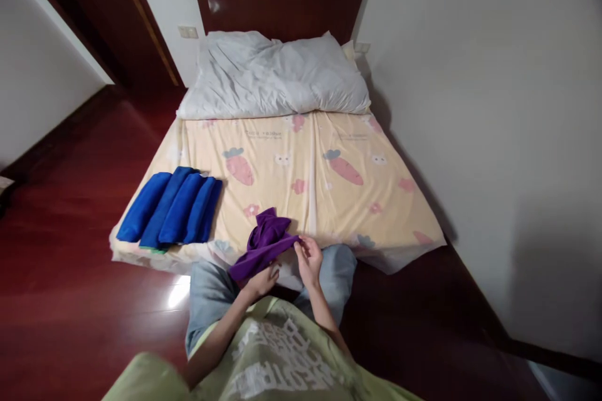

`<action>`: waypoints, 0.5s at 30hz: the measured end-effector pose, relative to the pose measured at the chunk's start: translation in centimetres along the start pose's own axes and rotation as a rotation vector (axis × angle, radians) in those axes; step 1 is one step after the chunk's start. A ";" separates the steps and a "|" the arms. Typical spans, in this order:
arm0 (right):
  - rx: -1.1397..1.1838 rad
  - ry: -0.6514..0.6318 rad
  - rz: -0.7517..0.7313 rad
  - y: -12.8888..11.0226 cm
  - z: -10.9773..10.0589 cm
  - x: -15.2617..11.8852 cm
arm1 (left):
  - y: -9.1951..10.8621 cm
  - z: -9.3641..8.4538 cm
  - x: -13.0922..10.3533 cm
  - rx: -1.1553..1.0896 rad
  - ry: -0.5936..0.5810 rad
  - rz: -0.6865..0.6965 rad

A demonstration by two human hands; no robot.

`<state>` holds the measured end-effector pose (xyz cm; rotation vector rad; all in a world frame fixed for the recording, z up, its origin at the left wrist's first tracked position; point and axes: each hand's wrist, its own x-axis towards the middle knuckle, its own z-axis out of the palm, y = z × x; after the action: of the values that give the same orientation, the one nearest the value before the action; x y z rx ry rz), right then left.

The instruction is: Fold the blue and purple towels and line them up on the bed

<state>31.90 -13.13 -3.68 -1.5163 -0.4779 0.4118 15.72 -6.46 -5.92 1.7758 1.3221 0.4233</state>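
Note:
A crumpled purple cloth (268, 237) lies bunched at the front edge of the bed, partly over my lap. My right hand (309, 259) pinches its right corner between thumb and fingers. At the cloth's lower edge is my left hand (264, 281), its fingers curled in against the fabric and partly hidden. Several rolled or folded blue cloths (175, 210) lie side by side on the bed's front left corner, to the left of the purple one.
The bed (348, 200) has a yellow sheet with carrot prints. White bedding (277, 75) lies across its far end, below a dark wooden headboard (282, 3). Walls stand behind and to the right; a dark red floor (70, 250) shows at the left.

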 end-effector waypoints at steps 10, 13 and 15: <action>0.031 -0.210 -0.158 -0.6 5.8 -4.5 | -4.4 -11.8 -3.1 -0.287 -0.099 0.226; 0.033 -0.279 -0.195 -1.2 6.7 -5.8 | -1.6 -11.5 -0.5 -0.320 -0.073 0.303; 0.012 -0.299 -0.200 -1.7 7.0 -6.3 | 0.2 -10.7 1.0 -0.302 -0.190 0.376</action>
<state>22.74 -10.70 -2.24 -1.3848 -0.8529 0.4852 8.75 -0.90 0.17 1.7549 0.7465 0.6092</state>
